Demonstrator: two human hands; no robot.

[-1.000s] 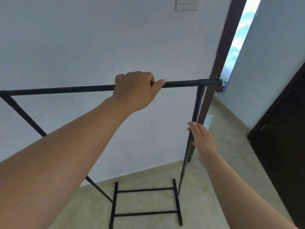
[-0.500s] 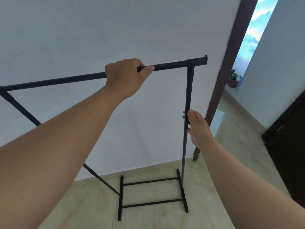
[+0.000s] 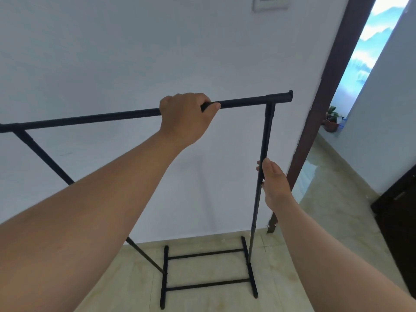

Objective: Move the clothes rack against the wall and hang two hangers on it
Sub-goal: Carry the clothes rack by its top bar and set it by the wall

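A black metal clothes rack (image 3: 247,102) stands in front of a white wall (image 3: 112,52), its base bars on the tiled floor close to the wall's foot. My left hand (image 3: 184,118) is closed around the top rail near its right end. My right hand (image 3: 273,181) holds the rack's right upright post at mid height, fingers wrapped round it. The rail is bare and no hangers are in view.
A dark brown door frame (image 3: 324,109) rises just right of the rack. Beyond it a corridor holds a potted plant (image 3: 332,119). A dark door or cabinet (image 3: 398,221) stands at the right edge. A wall switch (image 3: 270,3) sits high on the wall.
The rack has shifted left, away from the door frame. Both hands keep their grip on the rail and the post.
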